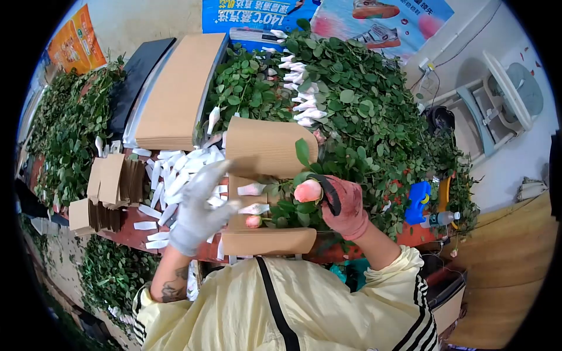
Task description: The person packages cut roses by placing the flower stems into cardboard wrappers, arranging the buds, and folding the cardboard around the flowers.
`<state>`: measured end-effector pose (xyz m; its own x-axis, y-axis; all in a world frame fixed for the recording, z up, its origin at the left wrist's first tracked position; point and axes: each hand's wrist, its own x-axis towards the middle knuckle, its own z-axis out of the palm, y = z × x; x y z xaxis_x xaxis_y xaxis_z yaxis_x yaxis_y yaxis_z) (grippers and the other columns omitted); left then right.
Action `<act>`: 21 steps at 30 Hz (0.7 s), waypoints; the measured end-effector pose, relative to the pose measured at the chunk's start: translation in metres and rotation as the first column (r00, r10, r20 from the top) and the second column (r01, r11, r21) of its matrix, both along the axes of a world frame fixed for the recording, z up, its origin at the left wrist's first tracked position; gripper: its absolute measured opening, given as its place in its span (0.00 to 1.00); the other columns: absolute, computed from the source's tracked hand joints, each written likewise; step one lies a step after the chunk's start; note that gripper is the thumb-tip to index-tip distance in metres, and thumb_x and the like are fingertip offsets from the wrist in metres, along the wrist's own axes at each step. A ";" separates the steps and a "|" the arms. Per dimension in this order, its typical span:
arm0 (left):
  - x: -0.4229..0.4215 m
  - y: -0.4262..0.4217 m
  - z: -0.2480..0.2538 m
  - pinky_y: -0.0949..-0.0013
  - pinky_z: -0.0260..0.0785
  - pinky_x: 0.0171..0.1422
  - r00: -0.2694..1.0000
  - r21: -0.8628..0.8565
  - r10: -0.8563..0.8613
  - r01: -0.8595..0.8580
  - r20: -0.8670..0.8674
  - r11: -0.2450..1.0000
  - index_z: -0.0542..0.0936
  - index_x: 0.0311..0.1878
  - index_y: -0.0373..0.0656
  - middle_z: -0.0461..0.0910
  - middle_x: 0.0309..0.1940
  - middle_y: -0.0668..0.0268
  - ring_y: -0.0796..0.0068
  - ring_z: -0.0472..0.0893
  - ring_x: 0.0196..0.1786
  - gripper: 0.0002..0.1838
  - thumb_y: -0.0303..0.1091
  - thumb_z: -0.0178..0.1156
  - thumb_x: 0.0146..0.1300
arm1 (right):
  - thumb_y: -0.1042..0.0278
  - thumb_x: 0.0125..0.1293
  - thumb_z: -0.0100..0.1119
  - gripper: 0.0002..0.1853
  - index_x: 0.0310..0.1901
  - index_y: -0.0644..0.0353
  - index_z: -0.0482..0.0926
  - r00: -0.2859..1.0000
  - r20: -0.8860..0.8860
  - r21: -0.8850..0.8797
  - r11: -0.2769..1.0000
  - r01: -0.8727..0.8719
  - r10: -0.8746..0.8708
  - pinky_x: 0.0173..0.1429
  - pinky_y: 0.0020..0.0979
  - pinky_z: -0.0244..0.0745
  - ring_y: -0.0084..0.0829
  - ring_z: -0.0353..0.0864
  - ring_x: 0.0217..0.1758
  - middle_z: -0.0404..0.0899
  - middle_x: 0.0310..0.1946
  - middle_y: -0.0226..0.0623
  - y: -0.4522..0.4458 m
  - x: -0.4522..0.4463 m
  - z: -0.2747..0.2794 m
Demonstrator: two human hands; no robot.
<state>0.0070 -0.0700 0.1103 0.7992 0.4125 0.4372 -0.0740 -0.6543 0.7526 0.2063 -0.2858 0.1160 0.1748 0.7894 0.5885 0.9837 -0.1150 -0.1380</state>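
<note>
My left hand (pixel 202 210), in a white glove, is over the pile of white foam sleeves (pixel 170 175) with its fingers apart and nothing between them. In a red and black glove, my right hand (pixel 344 205) grips a pink rose (pixel 308 191) just under its bloom. Between my hands lies corrugated cardboard (pixel 272 147), curled up at its far and near ends. On it rest two roses in white sleeves (pixel 252 189) and, closer to me, a bare pink rose (pixel 253 222).
Leafy rose stems (pixel 363 99) are heaped at the right and back, with a row of sleeved buds (pixel 301 88). Flat cardboard sheets (pixel 175 88) lie back left, small cardboard pieces (pixel 108 181) at left. A blue tape dispenser (pixel 417 203) and a bottle (pixel 440 219) are at right.
</note>
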 end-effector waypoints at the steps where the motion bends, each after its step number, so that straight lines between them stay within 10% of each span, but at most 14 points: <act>1: 0.010 -0.015 0.013 0.61 0.67 0.58 0.998 0.074 -0.035 0.031 0.053 0.997 0.71 0.58 0.37 0.73 0.51 0.52 0.56 0.74 0.53 0.35 0.33 0.69 0.44 | 0.75 0.40 0.61 0.26 0.48 0.58 0.74 0.997 -0.063 -0.004 0.999 -0.032 0.032 0.40 0.39 0.73 0.41 0.78 0.37 0.77 0.42 0.38 -0.002 0.000 -0.005; 14: 0.067 -0.070 0.021 0.63 0.70 0.40 0.905 0.106 -0.291 0.271 0.312 0.957 0.82 0.38 0.45 0.78 0.34 0.65 0.62 0.78 0.37 0.16 0.36 0.70 0.42 | 0.77 0.36 0.58 0.27 0.46 0.59 0.76 0.981 -0.189 0.094 0.995 -0.036 0.053 0.41 0.39 0.76 0.46 0.78 0.39 0.76 0.44 0.45 -0.015 -0.015 -0.014; 16: 0.062 -0.061 0.025 0.64 0.71 0.42 0.917 0.132 -0.293 0.266 0.270 0.955 0.82 0.39 0.44 0.78 0.35 0.64 0.62 0.78 0.38 0.17 0.36 0.70 0.43 | 0.76 0.38 0.56 0.24 0.44 0.56 0.76 0.999 -0.009 0.060 0.997 -0.048 0.049 0.39 0.38 0.75 0.46 0.78 0.38 0.75 0.45 0.45 -0.012 -0.009 0.003; 18: 0.053 -0.044 0.033 0.64 0.70 0.47 0.879 0.035 -0.410 0.415 0.244 0.909 0.80 0.45 0.42 0.78 0.39 0.60 0.62 0.78 0.41 0.20 0.36 0.69 0.47 | 0.74 0.41 0.57 0.25 0.47 0.62 0.75 0.974 -0.191 -0.289 0.955 0.061 -0.120 0.49 0.42 0.73 0.46 0.78 0.45 0.76 0.45 0.47 -0.021 0.003 0.020; 21: 0.031 0.001 0.001 0.64 0.69 0.50 0.916 -0.033 -0.401 0.400 -0.014 0.916 0.80 0.48 0.41 0.77 0.42 0.58 0.61 0.78 0.44 0.22 0.36 0.68 0.48 | 0.75 0.55 0.58 0.15 0.46 0.65 0.76 0.972 -0.104 0.120 0.968 0.221 -0.209 0.48 0.35 0.74 0.39 0.79 0.43 0.79 0.43 0.44 -0.050 0.025 0.066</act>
<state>0.0383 -0.0689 0.1112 0.9087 0.0685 0.4117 -0.3096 -0.5508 0.7751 0.2311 -0.3358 0.1822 0.3887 0.6450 0.6579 0.9208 -0.2973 -0.2526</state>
